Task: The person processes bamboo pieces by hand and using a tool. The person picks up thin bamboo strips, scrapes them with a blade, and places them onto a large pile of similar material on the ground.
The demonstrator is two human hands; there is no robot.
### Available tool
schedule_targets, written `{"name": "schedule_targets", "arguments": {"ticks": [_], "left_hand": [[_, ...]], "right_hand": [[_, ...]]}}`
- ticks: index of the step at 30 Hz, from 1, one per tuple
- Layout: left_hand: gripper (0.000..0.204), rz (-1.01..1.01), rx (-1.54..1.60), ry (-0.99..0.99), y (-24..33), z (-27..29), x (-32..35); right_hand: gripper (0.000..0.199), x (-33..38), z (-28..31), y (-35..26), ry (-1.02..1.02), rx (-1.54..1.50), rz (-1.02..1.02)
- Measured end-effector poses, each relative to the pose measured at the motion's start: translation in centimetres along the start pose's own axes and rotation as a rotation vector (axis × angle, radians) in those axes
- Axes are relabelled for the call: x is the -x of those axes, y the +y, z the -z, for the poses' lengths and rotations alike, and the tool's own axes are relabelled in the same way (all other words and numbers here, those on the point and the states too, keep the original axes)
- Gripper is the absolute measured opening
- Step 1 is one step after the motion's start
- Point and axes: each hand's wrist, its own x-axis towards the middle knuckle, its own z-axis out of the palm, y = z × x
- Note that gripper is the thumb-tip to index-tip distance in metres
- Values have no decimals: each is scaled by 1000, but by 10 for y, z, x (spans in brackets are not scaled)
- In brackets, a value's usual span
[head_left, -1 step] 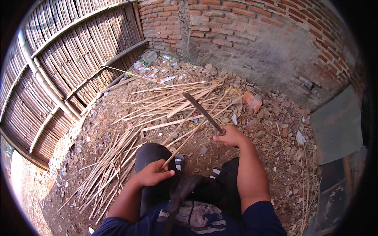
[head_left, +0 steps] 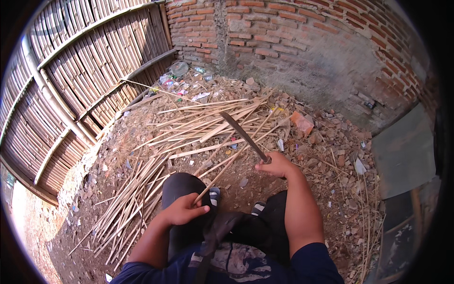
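Observation:
My left hand (head_left: 182,209) rests on my left knee and grips the near end of a thin bamboo strip (head_left: 222,168) that runs up and to the right over the ground. My right hand (head_left: 276,164) is closed on the handle of a long dark blade (head_left: 241,132), which points up and to the left above the strip. The blade's tip is over a loose pile of split bamboo strips (head_left: 189,128). I am crouched, and my dark trousers and sandals show below the hands.
A woven bamboo fence (head_left: 71,85) stands on the left and a brick wall (head_left: 293,33) at the back. Brick rubble (head_left: 302,123) and litter (head_left: 175,78) lie on the dirt. More bamboo strips (head_left: 127,208) lie at my left. A grey sheet (head_left: 404,151) leans at the right.

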Motion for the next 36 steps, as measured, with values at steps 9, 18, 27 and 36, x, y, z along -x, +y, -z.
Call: {"name": "schedule_targets", "arguments": {"ticks": [9,18,27,36], "left_hand": [[30,-9,95,-42,-10,4,-1],[29,-14,77,-67,-7,5,-3],[28,1,61,-66,-5,7,-2],[30,-9,77,-41,-7,4,-4]], "right_hand": [[40,0,-63,-30,-265,441,374],[30,-3,-14,-2,-101,161,54],[29,7,-48,-32,-207,308,187],[36,-3,-34,-12,-191,267,243]]}}
